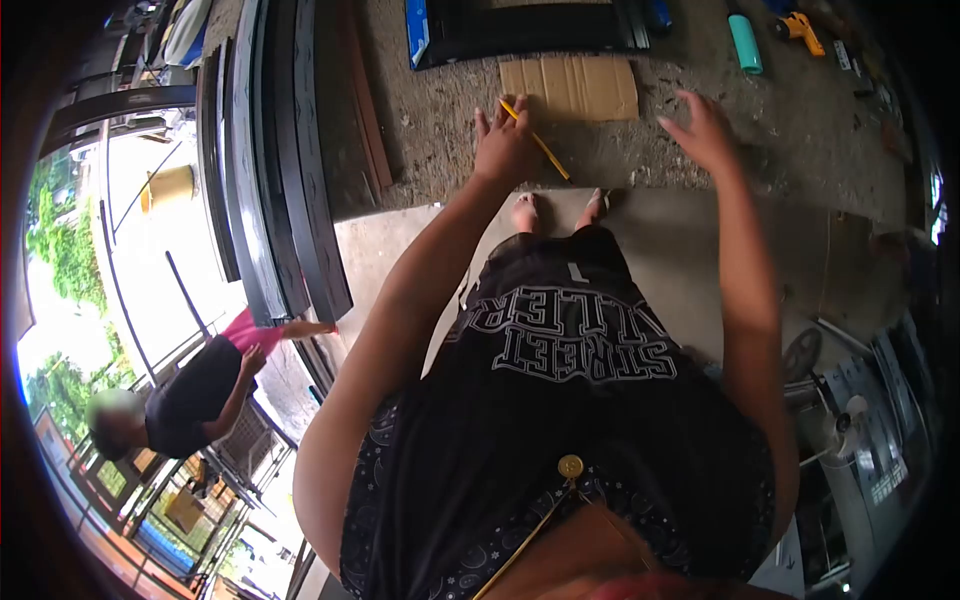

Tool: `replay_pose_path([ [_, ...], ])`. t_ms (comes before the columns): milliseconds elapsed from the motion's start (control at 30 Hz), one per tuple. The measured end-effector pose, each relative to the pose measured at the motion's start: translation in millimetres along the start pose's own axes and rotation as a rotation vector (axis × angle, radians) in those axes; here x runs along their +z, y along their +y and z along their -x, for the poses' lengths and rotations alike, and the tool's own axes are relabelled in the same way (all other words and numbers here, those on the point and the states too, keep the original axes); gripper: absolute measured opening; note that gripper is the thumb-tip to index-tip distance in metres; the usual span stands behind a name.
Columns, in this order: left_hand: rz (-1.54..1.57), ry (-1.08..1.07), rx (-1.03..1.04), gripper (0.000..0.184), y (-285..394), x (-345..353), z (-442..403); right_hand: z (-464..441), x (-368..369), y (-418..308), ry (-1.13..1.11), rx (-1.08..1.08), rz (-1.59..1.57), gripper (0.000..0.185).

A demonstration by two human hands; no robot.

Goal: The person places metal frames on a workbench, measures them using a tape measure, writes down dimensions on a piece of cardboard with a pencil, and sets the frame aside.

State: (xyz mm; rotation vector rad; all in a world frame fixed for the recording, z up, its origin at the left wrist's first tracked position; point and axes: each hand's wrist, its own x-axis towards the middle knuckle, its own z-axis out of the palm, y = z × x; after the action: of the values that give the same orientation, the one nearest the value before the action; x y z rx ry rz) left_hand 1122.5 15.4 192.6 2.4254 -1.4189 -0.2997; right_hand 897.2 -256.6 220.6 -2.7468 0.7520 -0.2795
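Grips a slim, straight yellow pencil (552,160) between the fingers of the left hand (505,148), half open and loosely curled at the left edge of a piece of corrugated cardboard (585,88). Holds the right hand (708,138) open and empty, with thumb and forefinger spread wide, just to the right of the cardboard and a little blurred. Has the cardboard lying flat between both hands, plain brown, roughly rectangular and ribbed with parallel creases, on a rough worktop (440,130) mottled grey-brown and speckled with pale flecks. Faces, just beyond it, a smooth dark panel (530,28) with a blue patch at the left end. Sees, farther to the right, a matte turquoise cylinder (745,45) and a chunky yellow-orange drill-shaped tool (800,33). Has, well to the left, long, straight, metal-looking dark bars (265,200) with glossy edges, beside a flat reddish-brown strip (368,110). Wears a soft black garment (585,335) printed with outlined block letters. Takes in, beyond the bars, another person (190,395) in dark and pink clothing.
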Motion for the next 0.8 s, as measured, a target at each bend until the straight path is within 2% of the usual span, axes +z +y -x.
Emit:
replay_pose_path([
  [67, 0.030, 0.073, 0.060, 0.061, 1, 7, 16, -15, 39, -40, 0.069, 0.104, -0.249, 0.073],
  [133, 0.292, 0.085, 0.019, 0.051, -6, 0, 12, -38, 77, -82, 0.057, 0.400, -0.398, 0.074],
  [167, 0.425, 0.088, -0.006, 0.045, -7, -5, 14, -44, 83, -96, 0.105, 0.417, -0.391, 0.077],
  [200, 0.510, 0.106, -0.040, 0.031, 6, -30, 12, -53, 86, -106, 0.156, 0.432, -0.385, 0.080],
  [233, 0.582, 0.155, -0.104, 0.027, 5, -26, 9, -60, 87, -112, 0.203, 0.445, -0.381, 0.083],
  [300, 0.724, 0.243, -0.249, 0.022, 6, -16, 13, -53, 72, -128, 0.221, 0.461, -0.178, 0.089],
  [333, 0.672, 0.285, -0.275, 0.019, 12, -16, 18, -51, 67, -131, 0.231, 0.467, -0.077, 0.092],
  [433, 0.782, 0.387, -0.190, 0.020, 11, 14, 26, -41, 87, -113, 0.228, 0.562, 0.093, 0.096],
  [467, 0.699, 0.410, -0.199, 0.021, 16, 6, 30, -41, 80, -110, 0.167, 0.514, 0.019, 0.098],
  [533, 0.750, 0.349, -0.368, 0.021, 14, 0, 46, -41, 54, -107, 0.037, 0.417, -0.130, 0.101],
  [567, 0.773, 0.324, -0.451, 0.021, 13, -2, 50, -41, 61, -98, 0.013, 0.381, -0.304, 0.100],
  [600, 0.827, 0.506, -0.348, 0.023, 9, 5, 54, -43, 71, -85, -0.012, 0.340, -0.478, 0.100],
  [700, 0.967, 0.631, -0.309, 0.034, 4, -4, 76, -34, 75, -53, -0.131, 0.294, -0.830, 0.091],
  [733, 1.113, 0.578, -0.406, 0.045, -5, -4, 84, -28, 76, -49, -0.183, 0.297, -0.918, 0.087],
  [800, 1.006, 0.509, -0.448, 0.055, -4, -23, 95, -14, 69, -55, -0.102, 0.333, -0.398, 0.082],
])
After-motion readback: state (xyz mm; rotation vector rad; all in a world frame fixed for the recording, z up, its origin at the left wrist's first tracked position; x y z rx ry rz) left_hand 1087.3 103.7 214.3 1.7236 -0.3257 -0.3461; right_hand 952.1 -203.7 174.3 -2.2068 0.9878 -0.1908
